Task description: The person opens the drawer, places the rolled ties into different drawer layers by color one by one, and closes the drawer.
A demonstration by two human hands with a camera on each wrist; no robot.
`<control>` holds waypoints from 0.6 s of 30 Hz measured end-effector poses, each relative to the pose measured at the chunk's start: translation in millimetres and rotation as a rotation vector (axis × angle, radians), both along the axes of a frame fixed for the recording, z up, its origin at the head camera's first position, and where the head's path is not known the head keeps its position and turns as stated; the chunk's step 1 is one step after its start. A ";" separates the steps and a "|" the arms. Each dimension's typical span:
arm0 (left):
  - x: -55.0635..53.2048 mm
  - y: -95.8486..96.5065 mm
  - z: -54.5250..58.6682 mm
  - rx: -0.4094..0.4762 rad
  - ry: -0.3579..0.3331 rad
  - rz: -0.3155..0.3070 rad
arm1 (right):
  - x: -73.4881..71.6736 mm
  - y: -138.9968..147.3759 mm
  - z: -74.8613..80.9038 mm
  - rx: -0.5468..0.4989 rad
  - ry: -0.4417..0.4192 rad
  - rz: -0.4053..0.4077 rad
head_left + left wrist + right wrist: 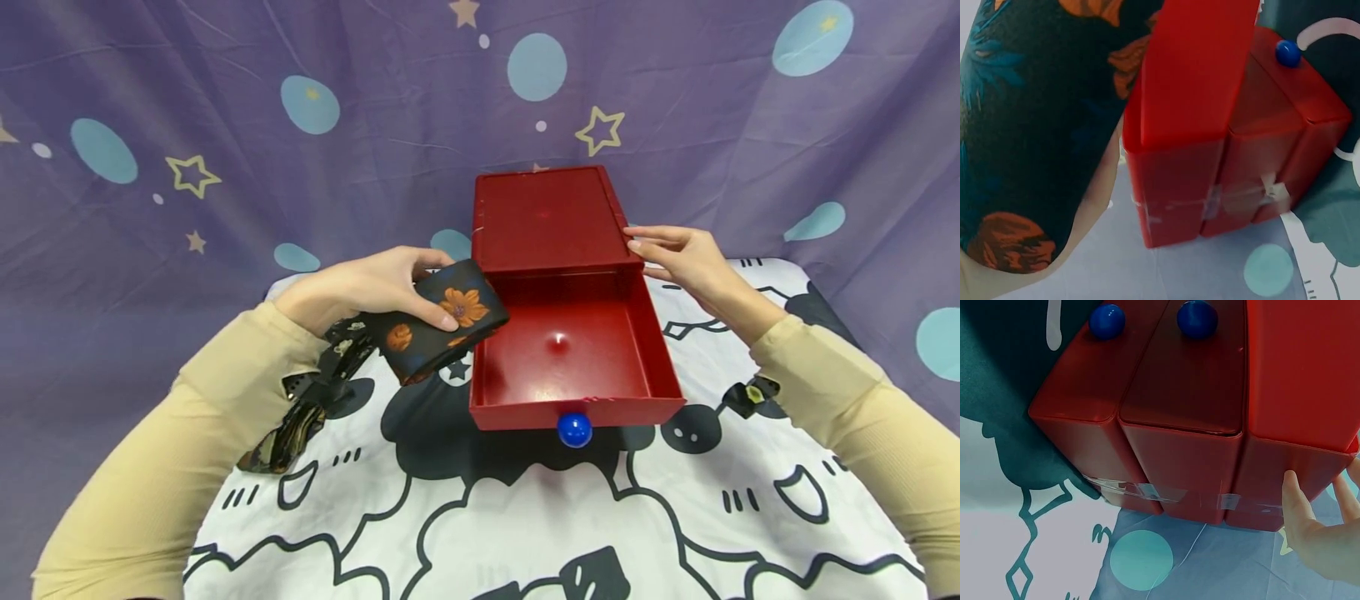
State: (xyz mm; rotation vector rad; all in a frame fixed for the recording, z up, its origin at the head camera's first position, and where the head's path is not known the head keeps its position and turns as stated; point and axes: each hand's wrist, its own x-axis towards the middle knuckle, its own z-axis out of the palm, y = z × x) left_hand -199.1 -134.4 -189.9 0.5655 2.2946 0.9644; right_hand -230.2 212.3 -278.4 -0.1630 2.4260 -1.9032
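Observation:
My left hand [375,287] grips a folded dark cloth [461,307] with orange flowers, thumb on top. The cloth is at the left wall of an open red drawer [562,350], partly over its edge. In the left wrist view the cloth [1041,119] hides most of that hand. The drawer is pulled out of the top of a red drawer unit [547,218] and shows a bare floor and a blue knob [575,430]. My right hand [690,258] rests its fairly straight fingertips against the unit's right side; the right wrist view shows the thumb [1297,503] there.
Two lower drawers with blue knobs [1107,322] are closed, and clear tape [1172,492] runs along the unit's side. A bunched dark patterned item [300,417] lies under my left forearm. Behind the black-and-white printed tablecloth [525,508] hangs a purple curtain [420,117].

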 end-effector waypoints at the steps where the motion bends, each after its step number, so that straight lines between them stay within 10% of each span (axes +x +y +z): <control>1: 0.0 3.7 1.3 -0.002 -0.002 0.001 | 0.2 0.1 0.1 0.000 -0.001 -0.001; 18: -2.7 62.2 1.7 0.022 -0.091 0.023 | 2.2 0.1 1.4 0.014 -0.005 0.002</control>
